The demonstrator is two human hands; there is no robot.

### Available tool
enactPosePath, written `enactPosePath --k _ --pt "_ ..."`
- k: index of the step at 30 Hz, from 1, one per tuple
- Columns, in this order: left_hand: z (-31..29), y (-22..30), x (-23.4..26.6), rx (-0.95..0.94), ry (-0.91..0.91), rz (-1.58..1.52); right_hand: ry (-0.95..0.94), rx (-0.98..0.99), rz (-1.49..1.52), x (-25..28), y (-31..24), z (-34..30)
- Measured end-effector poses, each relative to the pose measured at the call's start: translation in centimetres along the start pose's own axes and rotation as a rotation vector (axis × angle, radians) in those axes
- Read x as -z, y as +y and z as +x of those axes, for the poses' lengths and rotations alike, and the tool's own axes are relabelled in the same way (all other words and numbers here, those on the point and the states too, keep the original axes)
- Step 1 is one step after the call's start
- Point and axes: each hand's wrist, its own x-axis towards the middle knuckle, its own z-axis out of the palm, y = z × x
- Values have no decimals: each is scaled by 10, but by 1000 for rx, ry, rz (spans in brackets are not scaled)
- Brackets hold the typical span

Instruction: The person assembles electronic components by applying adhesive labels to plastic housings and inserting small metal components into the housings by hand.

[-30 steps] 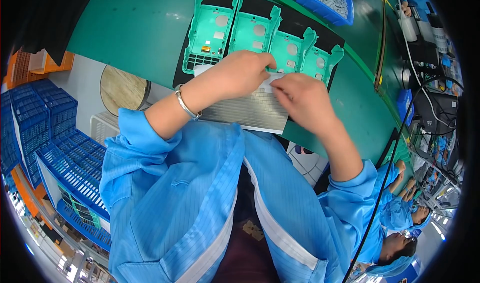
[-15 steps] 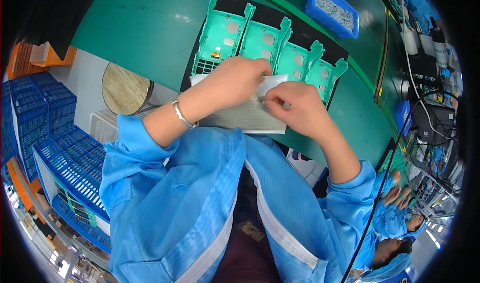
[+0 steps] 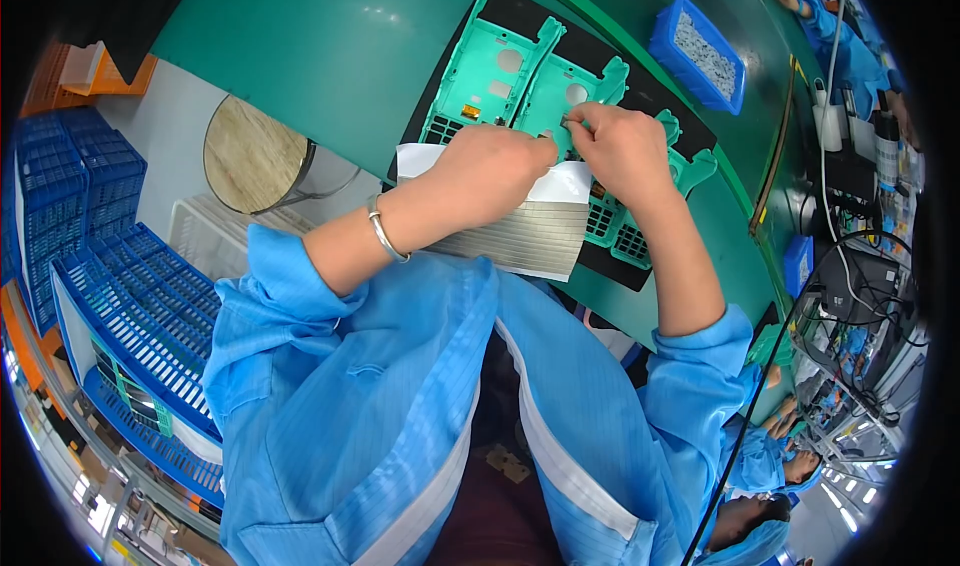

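Note:
Several turquoise-green plastic housings lie in a row on a black mat, each with a round spot and small square patches inside. A sheet of silvery-grey strips on white backing rests across their near ends. My left hand, with a bangle at the wrist, lies over the sheet's far edge, its fingertips pinched together. Just beyond, over the second housing, my right hand is closed in a pinch. Whatever is between the fingertips of either hand is too small to make out.
Behind the housings to the right sits a blue bin of small pale pieces. The green table extends left. A round wooden stool and stacked blue crates stand at left. A black cable crosses at right, near co-workers in blue.
My right hand has moved off the sheet to over the second housing. The sheet's far edge, lifted before, now lies flatter. The housings appear farther right as the view shifted.

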Motion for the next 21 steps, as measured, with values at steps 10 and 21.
enactPosePath --k 10,21 --pt "0 2 2 4 8 15 -14 28 -115 -3 4 2" --pt "1 3 3 3 -19 -14 29 73 -111 -4 3 2"
